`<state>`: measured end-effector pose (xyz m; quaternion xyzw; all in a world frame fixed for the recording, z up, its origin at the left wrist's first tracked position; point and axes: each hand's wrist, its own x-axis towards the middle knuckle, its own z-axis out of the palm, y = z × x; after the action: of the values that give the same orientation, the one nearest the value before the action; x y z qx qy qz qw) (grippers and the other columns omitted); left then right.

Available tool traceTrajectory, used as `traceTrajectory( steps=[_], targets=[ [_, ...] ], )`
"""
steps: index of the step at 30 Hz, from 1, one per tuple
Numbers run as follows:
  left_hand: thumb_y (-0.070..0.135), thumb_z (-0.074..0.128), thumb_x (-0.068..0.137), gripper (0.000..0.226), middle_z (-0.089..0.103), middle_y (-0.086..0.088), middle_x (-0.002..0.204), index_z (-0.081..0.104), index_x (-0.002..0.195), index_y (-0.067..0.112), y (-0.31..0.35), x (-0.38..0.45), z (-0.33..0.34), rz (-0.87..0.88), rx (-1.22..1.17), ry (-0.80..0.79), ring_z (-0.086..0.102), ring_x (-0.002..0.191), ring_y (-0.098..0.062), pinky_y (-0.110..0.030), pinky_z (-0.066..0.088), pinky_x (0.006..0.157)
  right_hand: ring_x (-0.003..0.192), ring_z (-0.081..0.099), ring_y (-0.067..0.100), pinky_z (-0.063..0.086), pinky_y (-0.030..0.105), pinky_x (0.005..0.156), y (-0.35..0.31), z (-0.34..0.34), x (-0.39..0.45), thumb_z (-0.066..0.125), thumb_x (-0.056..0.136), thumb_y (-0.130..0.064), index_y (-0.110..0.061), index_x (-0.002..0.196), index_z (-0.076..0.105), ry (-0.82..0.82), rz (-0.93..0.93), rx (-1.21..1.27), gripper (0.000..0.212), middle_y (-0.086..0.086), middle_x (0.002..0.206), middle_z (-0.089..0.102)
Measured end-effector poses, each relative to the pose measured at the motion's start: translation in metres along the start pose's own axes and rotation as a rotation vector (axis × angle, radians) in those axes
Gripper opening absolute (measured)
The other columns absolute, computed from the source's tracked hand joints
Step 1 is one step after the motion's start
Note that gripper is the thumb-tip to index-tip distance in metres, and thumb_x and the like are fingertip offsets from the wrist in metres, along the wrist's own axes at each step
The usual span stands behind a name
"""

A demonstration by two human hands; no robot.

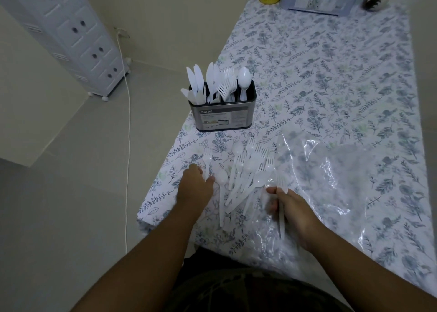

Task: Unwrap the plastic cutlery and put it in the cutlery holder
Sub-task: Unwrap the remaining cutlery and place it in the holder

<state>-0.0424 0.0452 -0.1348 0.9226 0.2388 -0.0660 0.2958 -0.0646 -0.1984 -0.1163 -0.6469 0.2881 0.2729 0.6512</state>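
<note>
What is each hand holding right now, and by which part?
The right hand pinches a white plastic fork on its handle just below the tines. The left hand grips nothing clearly; its fingertips rest on a loose fork on the table.

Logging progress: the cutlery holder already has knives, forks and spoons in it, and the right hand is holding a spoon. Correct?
Not quite. In the head view the right hand holds a fork, tines up, not a spoon. The cutlery holder does contain knives, forks and spoons.
</note>
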Motion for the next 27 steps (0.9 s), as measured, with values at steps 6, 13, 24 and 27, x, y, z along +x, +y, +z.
traceTrajectory(
  steps=[6, 13, 24, 27],
  targets=[
    [0.022, 0.048, 0.101, 0.019, 0.064, -0.007, 0.093, 0.059, 0.101, 0.008, 0.007, -0.001, -0.007, 0.075, 0.194, -0.005, 0.062, 0.087, -0.023, -0.028, 0.045, 0.067, 0.074, 0.061, 0.029, 0.048, 0.042, 0.069, -0.002, -0.008, 0.0, 0.045, 0.105, -0.023, -0.01, 0.117, 0.068, -0.016, 0.007, 0.058, 0.029, 0.01, 0.072, 0.062],
    [0.024, 0.067, 0.093, 0.014, 0.073, 0.009, 0.077, 0.077, 0.099, 0.017, 0.068, -0.072, 0.006, 0.242, -0.357, -0.433, 0.067, 0.066, 0.002, -0.015, 0.052, 0.064, 0.104, 0.07, 0.038, 0.055, 0.057, 0.098, -0.017, -0.007, -0.013, 0.061, 0.1, -0.024, 0.002, 0.122, 0.062, -0.289, 0.039, 0.261, 0.034, 0.021, 0.113, 0.073],
    [0.025, 0.073, 0.087, 0.022, 0.054, 0.006, 0.086, 0.058, 0.101, 0.016, 0.049, -0.047, 0.029, 0.395, 0.035, -0.273, 0.057, 0.083, -0.014, -0.026, 0.047, 0.071, 0.053, 0.041, 0.018, 0.033, 0.032, 0.052, -0.003, -0.025, -0.007, 0.05, 0.102, -0.016, -0.004, 0.117, 0.065, -0.07, 0.14, 0.228, 0.024, 0.007, 0.066, 0.056],
    [0.02, 0.07, 0.089, 0.017, 0.053, 0.009, 0.08, 0.055, 0.097, 0.018, 0.048, -0.047, 0.029, 0.35, -0.076, -0.234, 0.054, 0.072, -0.007, -0.019, 0.04, 0.061, 0.054, 0.041, 0.016, 0.032, 0.031, 0.053, 0.002, -0.029, -0.007, 0.05, 0.103, -0.021, -0.001, 0.113, 0.067, -0.1, 0.159, 0.222, 0.028, 0.004, 0.063, 0.054]
  ],
)
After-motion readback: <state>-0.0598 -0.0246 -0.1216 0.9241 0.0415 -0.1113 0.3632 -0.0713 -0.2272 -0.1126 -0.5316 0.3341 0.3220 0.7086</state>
